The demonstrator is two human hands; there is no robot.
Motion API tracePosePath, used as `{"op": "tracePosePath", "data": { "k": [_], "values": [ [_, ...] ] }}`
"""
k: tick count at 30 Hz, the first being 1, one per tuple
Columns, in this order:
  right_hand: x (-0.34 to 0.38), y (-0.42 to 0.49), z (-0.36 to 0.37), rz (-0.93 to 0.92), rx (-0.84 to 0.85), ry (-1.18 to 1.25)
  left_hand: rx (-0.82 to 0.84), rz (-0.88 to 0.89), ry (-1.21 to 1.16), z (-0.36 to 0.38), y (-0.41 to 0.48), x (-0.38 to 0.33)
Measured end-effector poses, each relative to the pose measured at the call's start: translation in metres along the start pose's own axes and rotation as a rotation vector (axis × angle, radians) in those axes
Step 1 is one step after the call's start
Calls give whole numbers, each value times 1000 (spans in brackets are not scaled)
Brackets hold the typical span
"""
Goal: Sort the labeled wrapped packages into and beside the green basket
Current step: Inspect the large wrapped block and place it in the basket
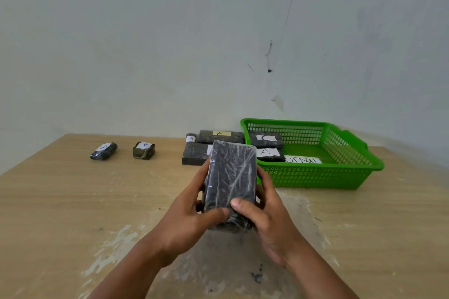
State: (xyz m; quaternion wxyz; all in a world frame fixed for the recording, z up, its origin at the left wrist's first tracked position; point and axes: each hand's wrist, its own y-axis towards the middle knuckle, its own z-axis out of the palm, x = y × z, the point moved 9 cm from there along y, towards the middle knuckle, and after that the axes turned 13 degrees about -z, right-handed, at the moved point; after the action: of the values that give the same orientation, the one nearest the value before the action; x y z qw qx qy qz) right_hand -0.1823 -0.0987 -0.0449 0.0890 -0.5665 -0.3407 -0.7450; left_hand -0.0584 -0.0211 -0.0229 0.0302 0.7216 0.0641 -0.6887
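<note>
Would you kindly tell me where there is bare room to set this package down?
The right half of the green basket is bare beyond the paper slip. The table is bare between the small A package and the A stack, and along its near left. Crowded: the basket's left end, with two packages, and the strip beside it.

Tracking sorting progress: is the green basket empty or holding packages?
Not empty: the green basket holds a rear package and a package labeled A.
</note>
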Motion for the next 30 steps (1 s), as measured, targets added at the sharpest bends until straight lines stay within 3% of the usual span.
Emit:
{"op": "tracePosePath", "data": {
  "k": [12, 18, 21, 25, 30],
  "values": [
    [0, 1, 2, 12, 7, 35, -173, 4, -44, -16, 6, 9],
    [1, 0, 5, -72, 62, -125, -221, 24, -104, -19, 6, 4],
    [1, 3, 4, -54, 65, -57, -228, 61, -124, -22, 2, -1],
    [-1, 5, 1, 2, 38, -3, -210, 71, -75, -20, -3, -5],
    [-8, 3, 1, 26, 58, -95, -343, 58, 46, -24, -3, -5]
  ]
}}
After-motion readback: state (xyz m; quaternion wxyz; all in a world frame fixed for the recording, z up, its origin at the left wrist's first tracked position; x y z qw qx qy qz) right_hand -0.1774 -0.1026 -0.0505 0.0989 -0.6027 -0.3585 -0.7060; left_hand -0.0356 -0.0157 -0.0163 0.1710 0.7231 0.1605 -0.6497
